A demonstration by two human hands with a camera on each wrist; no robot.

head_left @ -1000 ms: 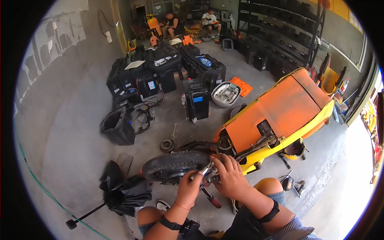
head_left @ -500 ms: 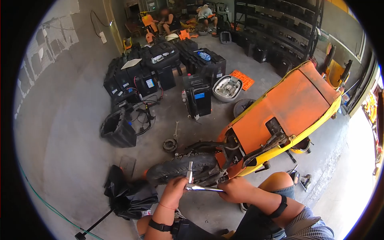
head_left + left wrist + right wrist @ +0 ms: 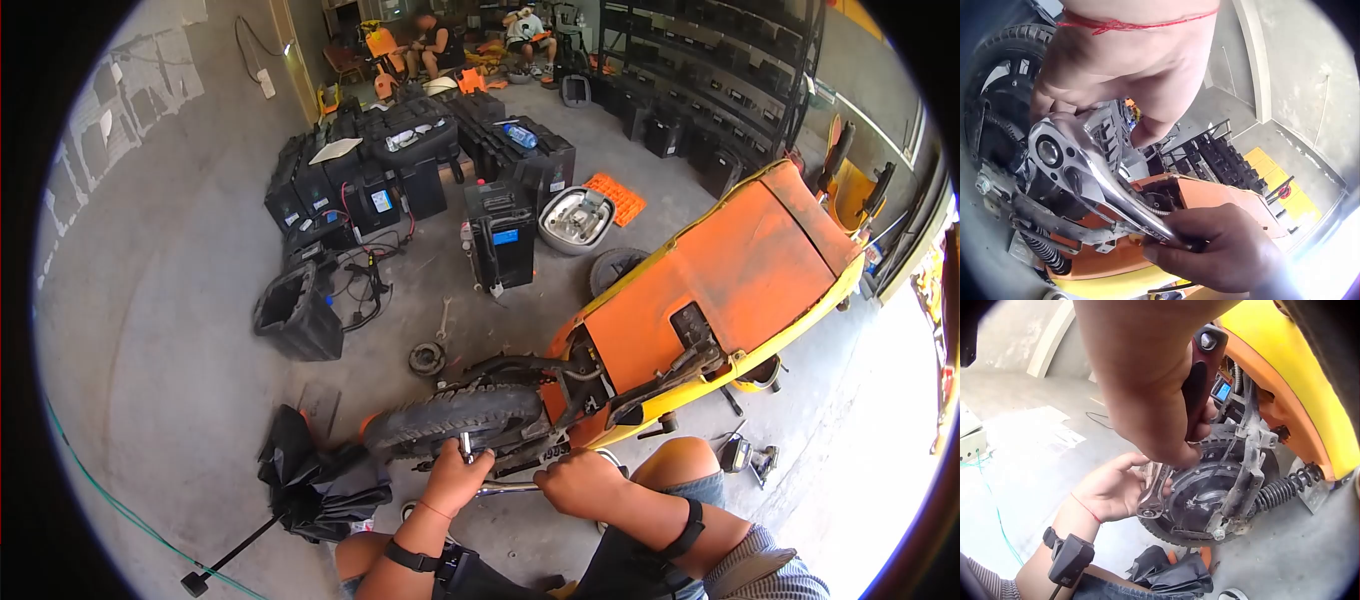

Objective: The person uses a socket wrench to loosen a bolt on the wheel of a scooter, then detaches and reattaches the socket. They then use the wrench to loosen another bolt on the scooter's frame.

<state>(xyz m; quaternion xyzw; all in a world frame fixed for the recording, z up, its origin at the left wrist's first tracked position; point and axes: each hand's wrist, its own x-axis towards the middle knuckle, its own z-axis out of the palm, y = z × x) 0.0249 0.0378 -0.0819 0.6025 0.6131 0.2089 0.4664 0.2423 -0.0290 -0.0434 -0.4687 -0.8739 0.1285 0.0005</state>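
A chrome ratchet wrench point(image 3: 1129, 203) spans the gap between my two hands, in front of the scooter's wheel point(image 3: 455, 415). My right hand point(image 3: 582, 482) grips its handle, which shows a dark red and black grip point(image 3: 1197, 384) in the right wrist view. At the other end my left hand point(image 3: 455, 482) holds the ratchet's head, fingers curled around the socket point(image 3: 466, 445), whose tip sticks up above them. Part of the socket is hidden by those fingers. Behind the ratchet, the hub, swing arm and a shock absorber point(image 3: 1288, 487) are exposed.
The orange and yellow scooter body point(image 3: 710, 290) lies tilted to the right. A black plastic bag point(image 3: 310, 480) is at the left; a spanner point(image 3: 444, 318) and a round metal part point(image 3: 427, 358) lie beyond the wheel. Black battery cases point(image 3: 500, 235) stand farther back.
Both hands have drawn back from beside the wheel toward my body and spread apart along the ratchet wrench. Since half a second ago, the left fingers cover more of the socket.
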